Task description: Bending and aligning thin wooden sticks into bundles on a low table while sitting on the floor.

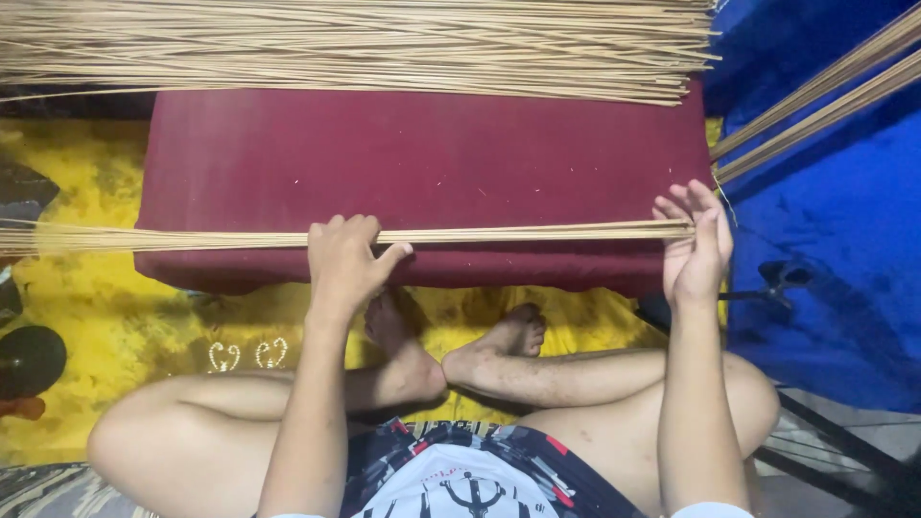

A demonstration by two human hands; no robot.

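Maroon cloth-covered rectangular bench [432, 163] fills the frame's centre, a pile of thin pale bamboo sticks [384, 43] along its top edge.
Across its lower edge lies a slim bundle of bamboo sticks [528, 233]: left hand [343, 264] curled around it mid-frame, right hand [696, 245] flat, fingers together, against its right tips.

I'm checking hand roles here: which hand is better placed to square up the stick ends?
Right hand: its open palm sits flat against the bundle's ends. Left hand grips mid-length.

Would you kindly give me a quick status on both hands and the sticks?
Left hand gripping thin stick bundle on the maroon cushion. Right hand open, palm against the bundle's ends. Large stick pile beyond, clear.
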